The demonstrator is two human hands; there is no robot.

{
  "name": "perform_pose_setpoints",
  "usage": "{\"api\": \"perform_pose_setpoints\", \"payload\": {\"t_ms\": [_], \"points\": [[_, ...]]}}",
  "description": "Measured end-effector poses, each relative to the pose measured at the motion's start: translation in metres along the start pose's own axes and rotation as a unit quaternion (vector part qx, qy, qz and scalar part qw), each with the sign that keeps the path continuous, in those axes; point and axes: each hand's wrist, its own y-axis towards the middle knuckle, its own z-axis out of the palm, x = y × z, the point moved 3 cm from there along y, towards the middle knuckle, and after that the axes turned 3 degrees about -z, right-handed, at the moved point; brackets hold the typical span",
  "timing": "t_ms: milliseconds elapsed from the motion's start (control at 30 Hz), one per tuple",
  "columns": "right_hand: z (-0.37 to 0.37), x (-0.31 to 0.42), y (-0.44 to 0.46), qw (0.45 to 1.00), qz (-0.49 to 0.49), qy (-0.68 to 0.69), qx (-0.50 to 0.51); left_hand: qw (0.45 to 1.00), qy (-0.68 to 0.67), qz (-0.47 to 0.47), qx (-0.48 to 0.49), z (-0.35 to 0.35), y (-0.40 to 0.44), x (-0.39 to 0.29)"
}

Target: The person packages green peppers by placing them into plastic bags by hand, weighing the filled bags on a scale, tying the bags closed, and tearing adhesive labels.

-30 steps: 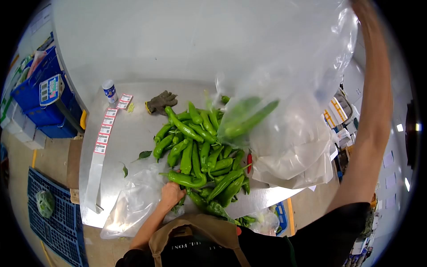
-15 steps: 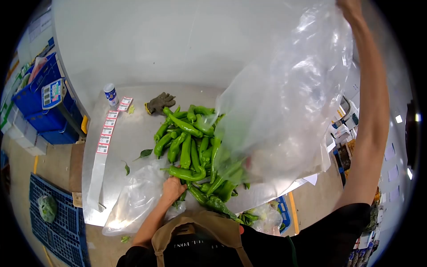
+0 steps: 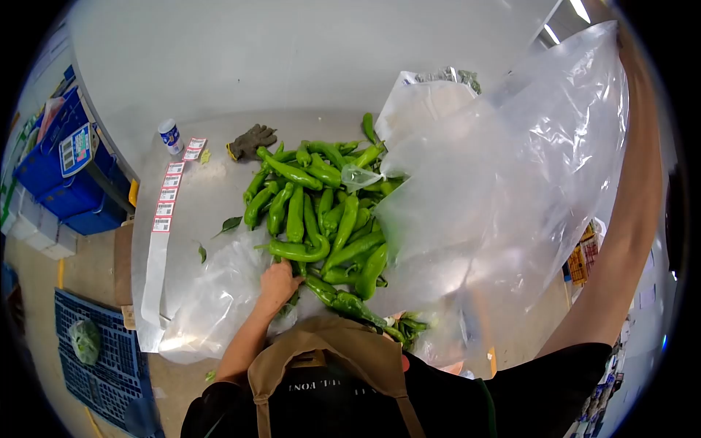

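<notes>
A heap of long green peppers [image 3: 321, 212] lies on the metal table [image 3: 204, 182]. My left hand [image 3: 280, 283] is closed at the heap's lower left edge, beside a crumpled clear bag [image 3: 219, 299]; what its fingers hold, if anything, is hidden. My right arm is raised high at the right, and my right hand [image 3: 610, 16] grips the upper edge of a large clear plastic bag [image 3: 504, 175]. This bag hangs spread over the table's right side, and its left edge touches the peppers.
A dark work glove [image 3: 252, 141], a white-and-blue can [image 3: 170, 136] and a strip of labels [image 3: 166, 197] lie beyond and left of the heap. Blue crates [image 3: 69, 175] with a scale stand at the left, above a blue pallet [image 3: 102, 358]. A white bag [image 3: 423, 102] sits behind.
The large clear bag has swung outward and right with my right hand, uncovering peppers and the white bag behind. My left hand stays at the heap's edge. The view has shifted somewhat.
</notes>
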Motion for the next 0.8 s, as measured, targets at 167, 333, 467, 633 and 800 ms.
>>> {"api": "perform_pose_setpoints", "payload": {"t_ms": [167, 333, 467, 633, 800], "points": [[-0.053, -0.029, -0.021, 0.998, 0.001, -0.059, 0.005, 0.998, -0.016, -0.051, 0.025, -0.022, -0.020, -0.007], [-0.108, -0.056, -0.033, 0.984, -0.002, -0.176, -0.010, 0.999, -0.023, -0.002, 0.026, -0.043, -0.032, -0.025], [-0.138, -0.068, -0.043, 0.971, 0.007, -0.238, -0.003, 0.979, -0.076, 0.162, 0.101, -0.031, -0.039, -0.058], [-0.158, -0.075, -0.053, 0.960, 0.006, -0.280, 0.005, 0.915, 0.003, 0.364, 0.175, 0.020, -0.042, -0.087], [-0.166, -0.078, -0.057, 0.953, -0.007, -0.301, 0.013, 0.870, 0.110, 0.409, 0.251, 0.049, -0.038, -0.098]]}}
